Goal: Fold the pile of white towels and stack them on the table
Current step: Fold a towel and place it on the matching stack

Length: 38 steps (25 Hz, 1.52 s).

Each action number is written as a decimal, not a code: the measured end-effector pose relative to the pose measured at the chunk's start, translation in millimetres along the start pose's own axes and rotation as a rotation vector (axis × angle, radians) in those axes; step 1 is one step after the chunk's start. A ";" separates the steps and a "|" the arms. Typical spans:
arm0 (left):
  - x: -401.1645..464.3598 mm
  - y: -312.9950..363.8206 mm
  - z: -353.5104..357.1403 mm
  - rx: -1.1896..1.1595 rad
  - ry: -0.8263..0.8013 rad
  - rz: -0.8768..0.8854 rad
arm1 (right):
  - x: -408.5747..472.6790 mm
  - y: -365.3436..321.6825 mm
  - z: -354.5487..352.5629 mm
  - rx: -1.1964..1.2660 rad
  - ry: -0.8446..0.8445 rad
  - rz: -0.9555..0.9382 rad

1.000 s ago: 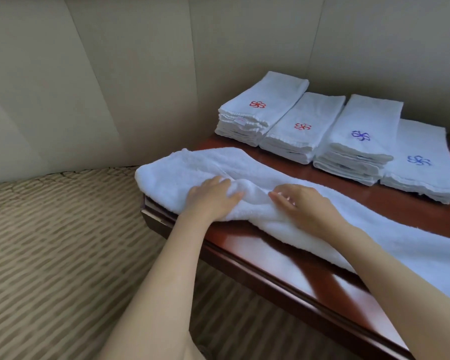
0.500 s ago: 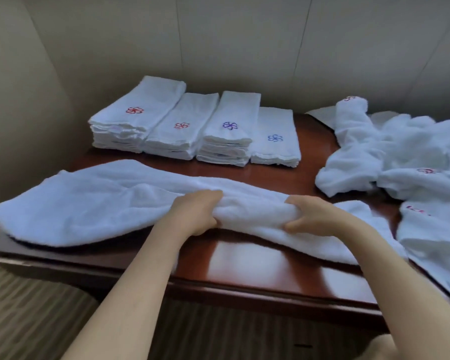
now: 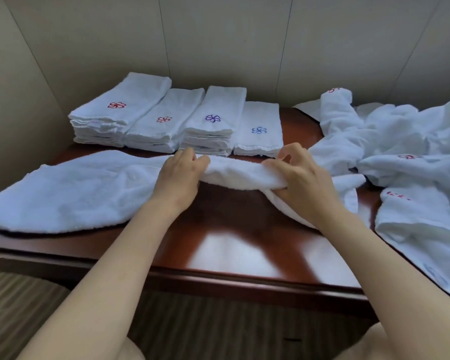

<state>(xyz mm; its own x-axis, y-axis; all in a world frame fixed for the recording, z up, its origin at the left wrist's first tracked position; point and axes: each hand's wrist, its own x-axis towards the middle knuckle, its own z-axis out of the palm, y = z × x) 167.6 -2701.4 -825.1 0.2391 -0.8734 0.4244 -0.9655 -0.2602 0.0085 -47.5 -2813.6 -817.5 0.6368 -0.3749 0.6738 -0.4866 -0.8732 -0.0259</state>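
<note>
A long white towel (image 3: 70, 193) lies across the dark red wooden table (image 3: 231, 229), its left end reaching the table's left edge. My left hand (image 3: 178, 178) grips its bunched middle. A little to the right, my right hand (image 3: 300, 180) pinches the same towel and lifts that stretch slightly off the table. Along the back left sit several stacks of folded white towels (image 3: 172, 120) with red, purple and blue flower emblems. An unfolded pile of white towels (image 3: 405, 152) covers the table's right side.
Beige panelled walls (image 3: 218, 42) close in behind and to the left of the table. Striped carpet (image 3: 24, 307) lies below the table's front edge (image 3: 218, 276). Bare glossy wood shows in front of my hands.
The view has swung right and settled, bringing the unfolded pile into sight. Both hands went from resting on the towel to gripping it, and have raised its middle and pushed it toward the stacks.
</note>
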 end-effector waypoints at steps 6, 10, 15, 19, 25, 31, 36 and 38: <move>-36.3 -9.9 -44.2 -0.343 -0.751 0.030 | -32.7 -42.9 -62.2 0.576 -1.025 0.338; -47.0 -3.4 -66.7 -0.626 -0.779 -0.155 | -26.9 6.6 -49.2 0.308 -0.449 0.584; -35.2 39.7 -19.4 -0.507 -0.473 -0.013 | -50.0 47.3 -11.8 -0.073 -0.949 0.720; -31.6 59.3 10.2 -0.173 -0.669 0.112 | -52.1 64.5 11.9 -0.055 -0.806 0.604; -19.7 75.1 34.9 -0.084 -0.581 0.077 | -30.2 115.5 40.1 -0.039 -0.741 0.483; -10.9 82.2 43.7 -0.088 -0.532 0.011 | -10.1 122.6 53.2 -0.078 -0.744 0.565; -11.3 81.7 33.5 -0.354 -0.399 -0.103 | 21.8 51.5 36.8 -0.228 -0.604 0.475; -10.2 66.4 19.7 -0.430 -0.301 -0.246 | 34.8 4.1 37.1 -0.069 -0.621 0.322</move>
<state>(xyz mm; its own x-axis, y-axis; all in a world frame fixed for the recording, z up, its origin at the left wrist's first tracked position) 103.1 -2718.0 -846.8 0.4198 -0.9034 0.0872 -0.8177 -0.3348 0.4683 -5.1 -2841.7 -821.5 0.6685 -0.7378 0.0939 -0.7320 -0.6750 -0.0925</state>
